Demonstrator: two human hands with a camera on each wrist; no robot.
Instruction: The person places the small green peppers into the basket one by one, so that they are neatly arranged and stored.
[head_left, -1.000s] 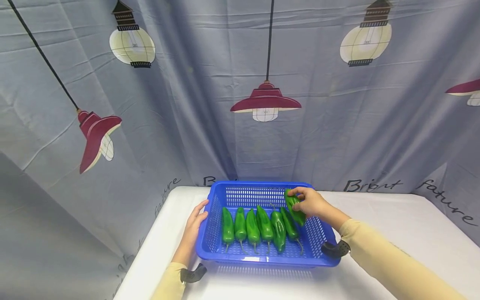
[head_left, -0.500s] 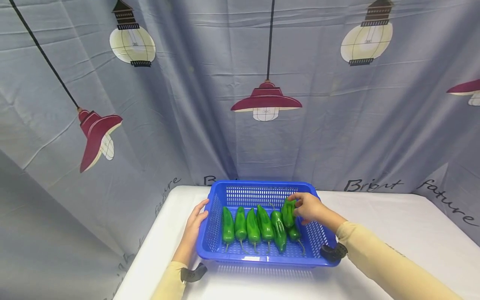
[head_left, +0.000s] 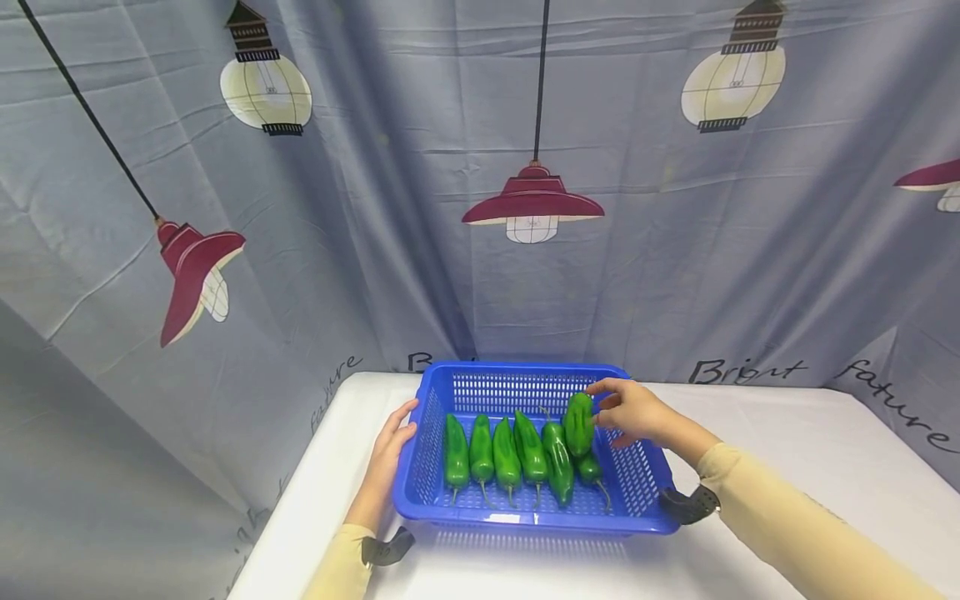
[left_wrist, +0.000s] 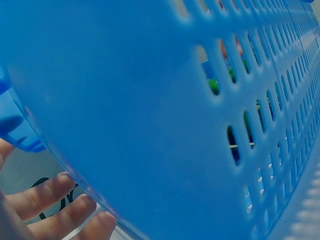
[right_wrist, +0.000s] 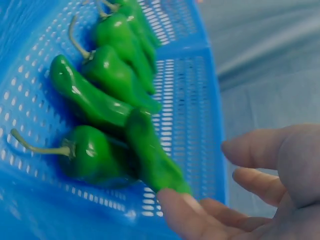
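Observation:
A row of several green peppers (head_left: 531,450) lies in a blue plastic basket (head_left: 517,528). At the row's right end one green pepper (head_left: 579,425) lies on top of another pepper (head_left: 589,468), whose stem points toward me. My right hand (head_left: 636,412) is just right of the upper pepper, its thumb and fingers spread apart. In the right wrist view a fingertip overlaps the end of that pepper (right_wrist: 150,147); whether it touches is hard to tell. Outside the basket's left wall, my left hand (head_left: 388,448) rests with fairly straight fingers along the rim.
The basket stands on a white table (head_left: 772,433). Behind it hangs a grey-blue curtain (head_left: 420,275) printed with lamps and lettering. Each wrist wears a black band (head_left: 688,503). In the left wrist view the slotted basket wall (left_wrist: 140,125) fills most of the frame.
My right hand moved the pepper left and laid it over the rightmost pepper in the row. Its fingers then loosened and drew slightly right. The left hand and basket stayed put.

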